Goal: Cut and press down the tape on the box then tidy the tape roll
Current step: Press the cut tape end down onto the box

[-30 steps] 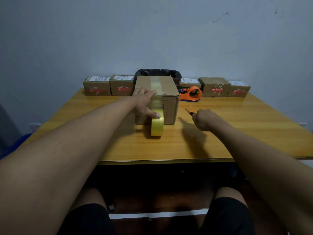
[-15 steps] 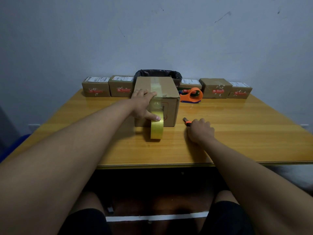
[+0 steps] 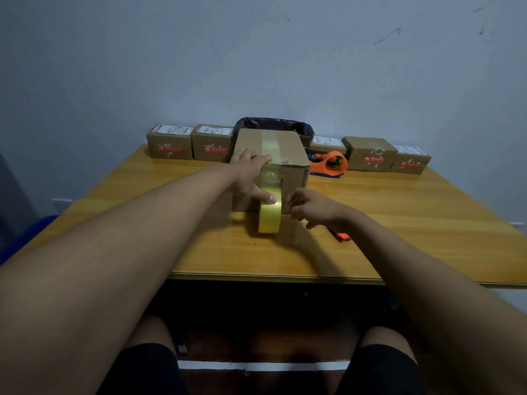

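A cardboard box (image 3: 293, 149) stands mid-table with a strip of clear tape running over its top and down its near face. The yellowish tape roll (image 3: 269, 218) stands on edge against that face, still joined to the strip. My left hand (image 3: 248, 175) lies flat on the box's near top edge, its thumb pressing the tape just above the roll. My right hand (image 3: 310, 208) is at the roll's right side, fingers spread and touching it, holding nothing. An orange-and-black cutter (image 3: 340, 236) lies on the table under my right wrist.
The wooden table (image 3: 413, 223) has a row of small labelled parcels (image 3: 169, 145) along the back edge, a black-lined bin (image 3: 302, 129) behind the box, and an orange tape dispenser (image 3: 330, 163) at the back right. The wall stands close behind.
My right hand laid the cutter on the table and moved left to the tape roll. The left hand stayed pressed on the box and tape.
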